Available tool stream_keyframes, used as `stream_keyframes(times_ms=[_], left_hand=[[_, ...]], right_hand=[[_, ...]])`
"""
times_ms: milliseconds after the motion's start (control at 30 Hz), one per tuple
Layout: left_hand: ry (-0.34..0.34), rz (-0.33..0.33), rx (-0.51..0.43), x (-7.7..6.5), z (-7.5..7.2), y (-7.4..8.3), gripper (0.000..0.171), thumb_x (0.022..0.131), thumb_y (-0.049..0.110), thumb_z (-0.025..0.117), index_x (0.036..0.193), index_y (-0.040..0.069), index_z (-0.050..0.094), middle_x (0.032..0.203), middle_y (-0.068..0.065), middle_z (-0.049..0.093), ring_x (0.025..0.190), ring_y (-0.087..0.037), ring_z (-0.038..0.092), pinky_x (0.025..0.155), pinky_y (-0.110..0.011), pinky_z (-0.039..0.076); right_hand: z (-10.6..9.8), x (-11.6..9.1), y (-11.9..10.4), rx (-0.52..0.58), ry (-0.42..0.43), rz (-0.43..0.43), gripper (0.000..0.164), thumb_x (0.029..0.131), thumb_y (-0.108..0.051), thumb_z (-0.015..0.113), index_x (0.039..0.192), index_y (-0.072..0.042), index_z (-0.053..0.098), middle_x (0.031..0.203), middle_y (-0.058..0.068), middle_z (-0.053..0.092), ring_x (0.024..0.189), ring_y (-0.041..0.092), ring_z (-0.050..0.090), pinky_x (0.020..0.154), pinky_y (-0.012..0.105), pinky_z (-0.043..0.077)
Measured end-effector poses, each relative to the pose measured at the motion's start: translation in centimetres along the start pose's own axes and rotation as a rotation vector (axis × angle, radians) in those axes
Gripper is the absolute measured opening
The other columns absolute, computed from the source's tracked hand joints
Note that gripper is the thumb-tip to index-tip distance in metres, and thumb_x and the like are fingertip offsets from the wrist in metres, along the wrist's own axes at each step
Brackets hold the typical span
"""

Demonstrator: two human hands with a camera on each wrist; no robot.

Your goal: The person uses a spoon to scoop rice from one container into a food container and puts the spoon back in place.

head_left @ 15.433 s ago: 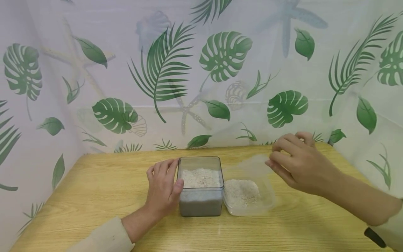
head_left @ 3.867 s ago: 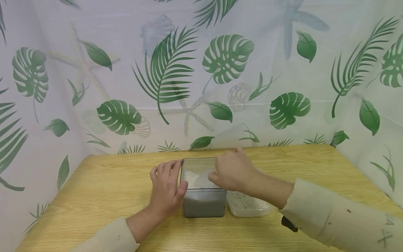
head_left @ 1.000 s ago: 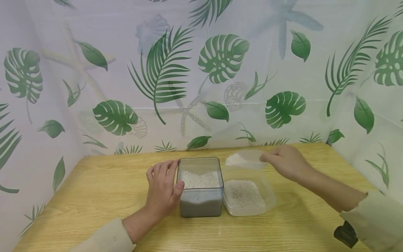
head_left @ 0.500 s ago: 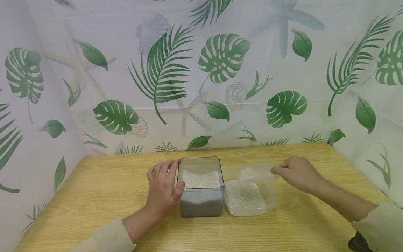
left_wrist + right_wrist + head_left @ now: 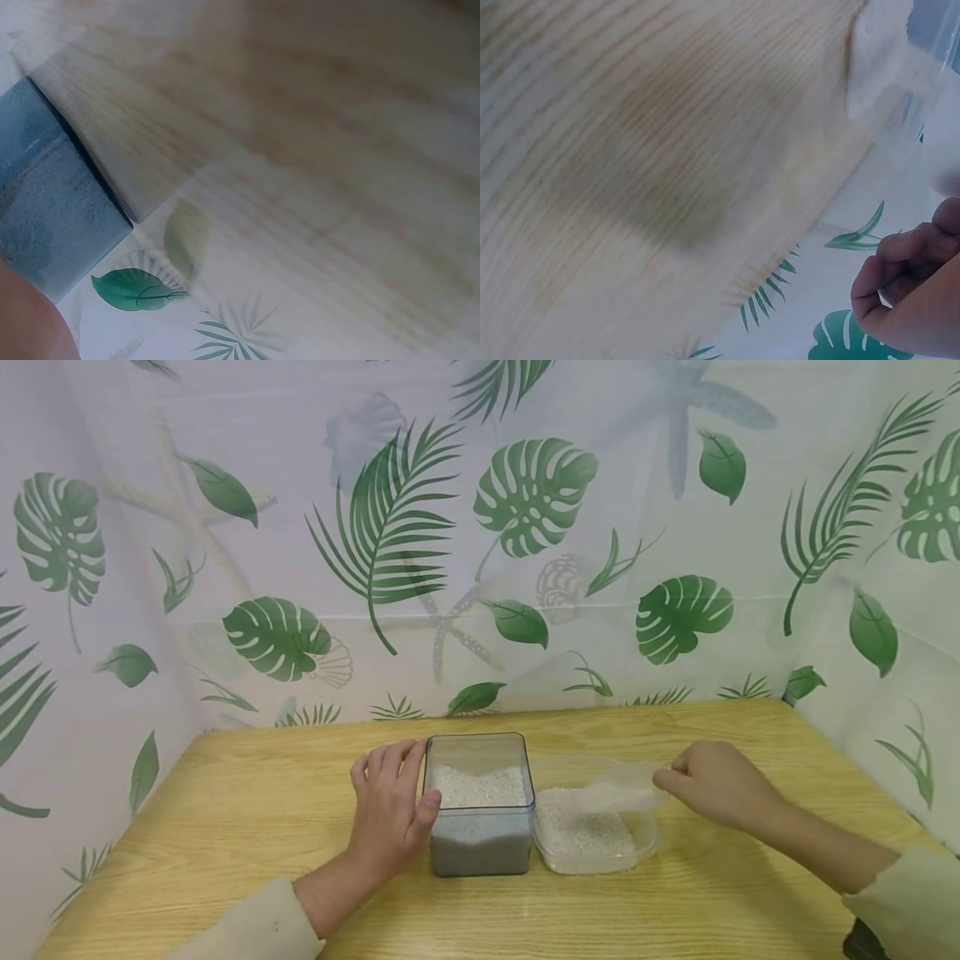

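Observation:
A square grey see-through storage container (image 5: pixel 480 847) stands mid-table, with white rice (image 5: pixel 480 787) inside. My left hand (image 5: pixel 386 802) holds its left side, fingers toward the back and thumb at the front corner. Touching or nearly touching its right side is a low clear plastic tub (image 5: pixel 592 862), also with rice. Above the tub's back right part, my right hand (image 5: pixel 720 785) pinches a thin translucent scoop (image 5: pixel 626 785), whose outline is faint. Curled right fingers (image 5: pixel 900 277) show in the right wrist view. The left wrist view has the container (image 5: pixel 60 195) at its left edge.
The light wood table (image 5: pixel 247 810) runs back to a white leaf-print curtain (image 5: pixel 465 527), which also hangs along both sides. The two containers stand side by side near the table's middle.
My right hand has brought the scoop down and toward me, from behind the tub to over it. Rice that showed on the scoop is harder to see now. My left hand stays put.

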State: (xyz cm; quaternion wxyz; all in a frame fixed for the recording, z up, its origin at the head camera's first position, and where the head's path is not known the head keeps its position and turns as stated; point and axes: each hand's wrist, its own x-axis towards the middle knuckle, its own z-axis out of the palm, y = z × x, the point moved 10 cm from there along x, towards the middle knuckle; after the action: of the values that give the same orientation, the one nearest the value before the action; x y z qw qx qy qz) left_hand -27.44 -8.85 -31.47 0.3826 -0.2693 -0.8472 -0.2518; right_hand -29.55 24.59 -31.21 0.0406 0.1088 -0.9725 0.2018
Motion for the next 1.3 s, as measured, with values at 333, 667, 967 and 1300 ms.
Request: stream_keyframes(times_ms=[333,667,967,1300], left_hand=[[0.001,-0.002,-0.010,0.0,0.0,0.0,0.082,0.103,0.056,0.013,0.131,-0.006,0.059,0.121,-0.021,0.057,0.111,-0.035,0.046,0.094,-0.061,0.022],[-0.001,-0.009,-0.007,0.0,0.0,0.0,0.084,0.103,0.057,0.012,0.130,-0.006,0.059,0.121,-0.021,0.058,0.112,-0.035,0.046,0.093,-0.061,0.022],[0.009,0.002,0.012,0.0,-0.1,0.0,0.085,0.103,0.057,0.010,0.129,-0.006,0.060,0.120,-0.021,0.058,0.111,-0.036,0.047,0.092,-0.061,0.023],[0.009,0.001,0.029,0.0,-0.1,0.1,0.086,0.102,0.059,0.010,0.129,-0.005,0.060,0.120,-0.021,0.059,0.112,-0.036,0.047,0.092,-0.061,0.023]], right_hand=[[-0.8,0.0,-1.1,-0.141,0.038,-0.072,0.046,0.089,-0.021,0.054,0.050,-0.021,0.031,0.047,-0.013,0.021,0.048,0.007,0.018,0.050,0.025,0.023],[-1.9,-0.2,-3.0,-0.329,0.154,-0.208,0.047,0.085,-0.020,0.054,0.047,-0.023,0.028,0.047,-0.014,0.019,0.048,0.005,0.017,0.049,0.025,0.020],[-4.4,0.0,-5.1,-0.395,0.267,-0.292,0.047,0.082,-0.019,0.054,0.046,-0.023,0.024,0.050,-0.013,0.017,0.052,0.007,0.016,0.049,0.026,0.018],[-8.2,0.6,-10.9,-0.393,0.463,-0.443,0.047,0.081,-0.017,0.053,0.044,-0.022,0.025,0.049,-0.008,0.023,0.048,0.009,0.020,0.049,0.028,0.021]])
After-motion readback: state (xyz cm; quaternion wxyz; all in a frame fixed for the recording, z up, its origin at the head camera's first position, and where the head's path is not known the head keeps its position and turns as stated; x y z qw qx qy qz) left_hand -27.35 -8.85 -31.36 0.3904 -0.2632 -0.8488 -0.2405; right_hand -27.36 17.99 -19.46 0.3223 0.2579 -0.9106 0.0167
